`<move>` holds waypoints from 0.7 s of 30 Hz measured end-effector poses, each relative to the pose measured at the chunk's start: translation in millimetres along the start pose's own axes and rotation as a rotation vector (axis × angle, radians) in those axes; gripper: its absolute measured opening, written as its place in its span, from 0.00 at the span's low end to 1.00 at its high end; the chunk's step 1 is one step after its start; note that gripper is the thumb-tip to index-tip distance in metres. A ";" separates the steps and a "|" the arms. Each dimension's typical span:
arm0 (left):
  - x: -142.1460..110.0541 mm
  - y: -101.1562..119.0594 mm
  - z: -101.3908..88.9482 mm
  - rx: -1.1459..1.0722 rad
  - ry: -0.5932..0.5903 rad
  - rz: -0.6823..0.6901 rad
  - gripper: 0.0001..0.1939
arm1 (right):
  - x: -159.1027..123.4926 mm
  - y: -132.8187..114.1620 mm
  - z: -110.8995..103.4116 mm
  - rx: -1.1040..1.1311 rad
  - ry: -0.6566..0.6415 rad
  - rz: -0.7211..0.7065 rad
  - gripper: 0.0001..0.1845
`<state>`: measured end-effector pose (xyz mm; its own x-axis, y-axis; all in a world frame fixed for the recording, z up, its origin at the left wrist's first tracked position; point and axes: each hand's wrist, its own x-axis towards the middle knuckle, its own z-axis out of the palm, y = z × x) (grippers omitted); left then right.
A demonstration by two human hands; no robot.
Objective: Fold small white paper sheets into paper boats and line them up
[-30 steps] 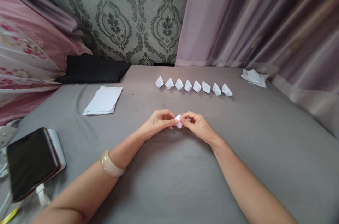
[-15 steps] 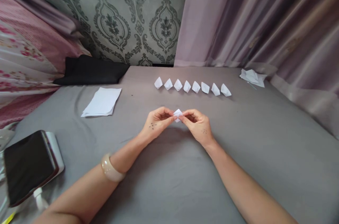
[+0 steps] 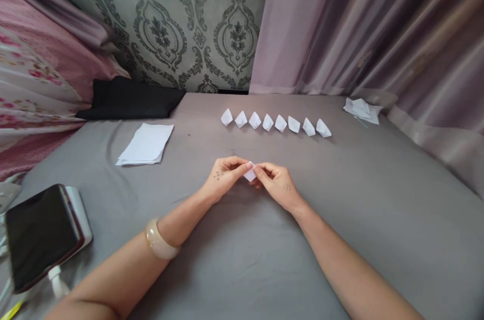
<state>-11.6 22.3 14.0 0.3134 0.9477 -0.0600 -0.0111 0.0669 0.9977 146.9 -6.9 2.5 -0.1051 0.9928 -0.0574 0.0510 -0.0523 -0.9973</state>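
A small folded piece of white paper (image 3: 250, 174) is pinched between my two hands above the middle of the grey cloth. My left hand (image 3: 226, 175) grips its left and upper side, thumb on top. On the other side, my right hand (image 3: 278, 182) has thumb and fingers closed on its right edge; some fingertips show below the paper. Beyond my hands stands a row of several folded white paper shapes (image 3: 267, 122), set slightly apart from one another.
To the left lies a stack of white paper sheets (image 3: 146, 144), with a black folded cloth (image 3: 132, 100) behind it. A dark-screened device (image 3: 43, 237) with cables rests at the near left. Loose paper pieces (image 3: 362, 109) lie by the curtain (image 3: 378, 33) at the back right.
The folded paper has shifted slightly nearer and to the left, and has been turned in my fingers. My right hand has moved inward, its thumb now closer to my left thumb.
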 end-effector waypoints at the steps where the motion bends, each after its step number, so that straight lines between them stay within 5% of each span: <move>1: 0.1 -1.5 0.5 -0.001 0.004 -0.006 0.12 | -0.2 -0.3 0.4 0.012 -0.028 0.026 0.18; 13: 1.9 -10.5 6.1 -0.013 -0.137 -0.072 0.18 | -0.9 -7.1 3.7 0.228 0.052 0.249 0.22; 21: 1.8 -11.9 7.2 -0.085 -0.029 -0.041 0.17 | -3.7 -8.3 3.6 0.297 -0.117 0.377 0.21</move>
<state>-4.1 21.0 2.3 0.3422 0.9344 -0.0987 -0.0775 0.1327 0.9881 143.3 -10.5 10.8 -0.2457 0.8808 -0.4047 -0.1762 -0.4511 -0.8749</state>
